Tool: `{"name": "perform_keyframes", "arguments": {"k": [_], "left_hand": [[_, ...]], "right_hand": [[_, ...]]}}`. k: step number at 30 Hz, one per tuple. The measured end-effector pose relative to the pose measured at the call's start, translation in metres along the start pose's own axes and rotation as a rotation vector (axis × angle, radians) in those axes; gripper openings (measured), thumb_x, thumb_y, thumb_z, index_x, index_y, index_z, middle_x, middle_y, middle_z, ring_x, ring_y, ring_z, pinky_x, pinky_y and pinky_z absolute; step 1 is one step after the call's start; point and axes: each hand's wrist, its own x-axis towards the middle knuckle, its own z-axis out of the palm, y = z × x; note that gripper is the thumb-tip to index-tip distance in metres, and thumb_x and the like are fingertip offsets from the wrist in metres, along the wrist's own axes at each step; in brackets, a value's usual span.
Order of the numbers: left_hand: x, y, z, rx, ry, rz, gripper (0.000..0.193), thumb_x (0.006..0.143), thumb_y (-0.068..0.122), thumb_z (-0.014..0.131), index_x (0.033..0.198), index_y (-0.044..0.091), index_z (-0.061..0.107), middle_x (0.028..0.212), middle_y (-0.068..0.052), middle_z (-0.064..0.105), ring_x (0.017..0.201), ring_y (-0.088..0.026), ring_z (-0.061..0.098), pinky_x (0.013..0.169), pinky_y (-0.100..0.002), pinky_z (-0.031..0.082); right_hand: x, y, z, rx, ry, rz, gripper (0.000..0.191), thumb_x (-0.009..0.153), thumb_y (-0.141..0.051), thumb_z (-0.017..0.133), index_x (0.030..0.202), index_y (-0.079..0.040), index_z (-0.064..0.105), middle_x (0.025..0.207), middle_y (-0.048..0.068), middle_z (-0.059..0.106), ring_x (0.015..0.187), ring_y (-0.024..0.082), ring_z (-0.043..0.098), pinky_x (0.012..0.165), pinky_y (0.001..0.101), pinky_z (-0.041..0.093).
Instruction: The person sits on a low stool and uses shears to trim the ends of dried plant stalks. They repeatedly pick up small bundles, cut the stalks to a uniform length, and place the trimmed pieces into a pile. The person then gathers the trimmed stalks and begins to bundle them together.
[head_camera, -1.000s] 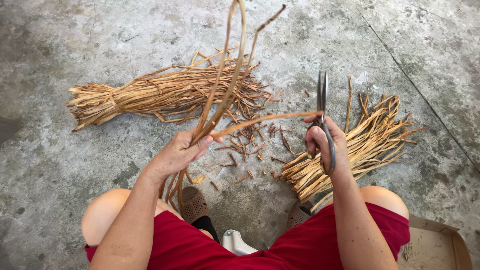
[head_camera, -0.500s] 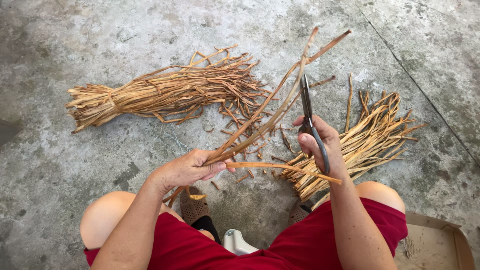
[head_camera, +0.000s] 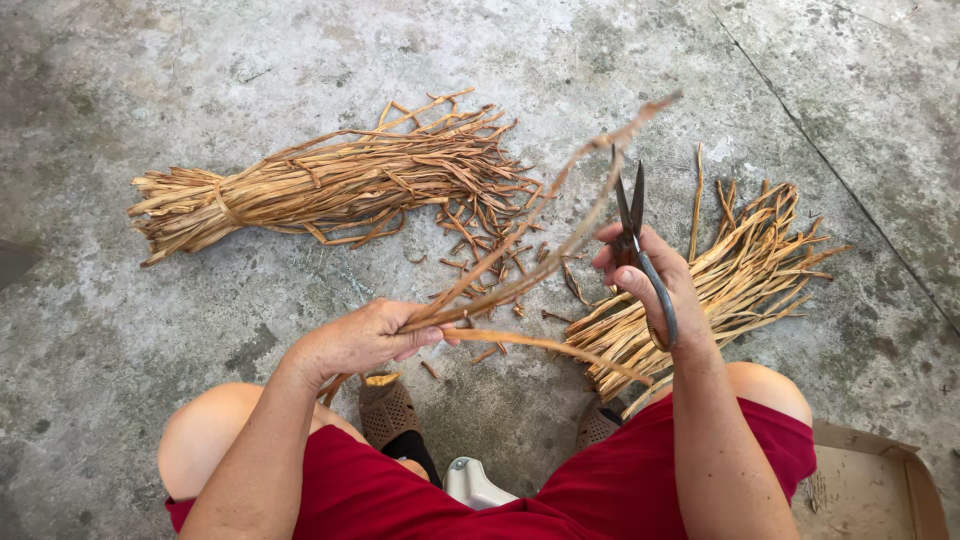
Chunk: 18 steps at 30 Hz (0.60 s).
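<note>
My left hand grips a few long dried plant strips that slant up to the right, with one strip pointing right toward my lap. My right hand holds dark metal scissors, blades slightly apart and pointing up beside the strips. A tied bundle of dried strips lies on the concrete at the left. A loose pile of cut strips lies at the right, partly behind my right hand.
Short cut scraps litter the concrete floor between the bundles. A cardboard box sits at the lower right. My feet in brown sandals and a white stool edge show below.
The held strips have swung down from upright to a low slant toward the right. My left hand has dropped and turned. The scissors have moved slightly left, nearer the strips.
</note>
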Motion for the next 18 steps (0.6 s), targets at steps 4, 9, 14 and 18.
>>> {"name": "perform_keyframes", "arguments": {"k": [4,9,14,18], "left_hand": [[0.0,-0.001,0.001,0.117,-0.032,-0.081,0.037,0.097,0.045,0.058,0.12,0.024,0.077,0.061,0.003,0.05,0.058,-0.01,0.048,0.054,-0.029,0.044],[-0.003,-0.004,0.0,0.073,-0.039,-0.091,0.036,0.098,0.044,0.059,0.117,0.022,0.08,0.062,0.004,0.048,0.058,-0.009,0.048,0.054,-0.029,0.043],[-0.006,-0.005,-0.005,0.025,-0.012,-0.108,0.035,0.097,0.041,0.059,0.119,0.022,0.079,0.06,0.005,0.045,0.057,-0.01,0.043,0.052,-0.029,0.038],[-0.008,-0.005,-0.009,-0.08,-0.002,-0.061,0.035,0.099,0.039,0.06,0.12,0.019,0.079,0.06,0.006,0.04,0.057,-0.009,0.038,0.052,-0.028,0.035]], "right_hand": [[-0.004,-0.001,-0.002,0.032,-0.009,0.003,0.07,0.083,-0.051,0.081,0.131,-0.005,0.061,0.102,0.004,0.069,0.09,0.011,0.061,0.082,0.0246,0.051],[-0.006,0.009,-0.007,0.054,0.039,0.013,0.059,0.085,-0.039,0.085,0.125,0.001,0.067,0.083,0.001,0.057,0.071,0.008,0.05,0.062,0.0234,0.039],[-0.004,0.011,-0.009,0.089,0.14,0.01,0.049,0.09,-0.037,0.082,0.116,0.002,0.066,0.068,0.004,0.055,0.054,0.011,0.048,0.048,0.0261,0.038],[0.0,0.01,-0.003,0.096,0.154,0.05,0.055,0.093,-0.047,0.074,0.122,-0.002,0.062,0.084,0.004,0.062,0.071,0.012,0.06,0.063,0.0268,0.049]]}}
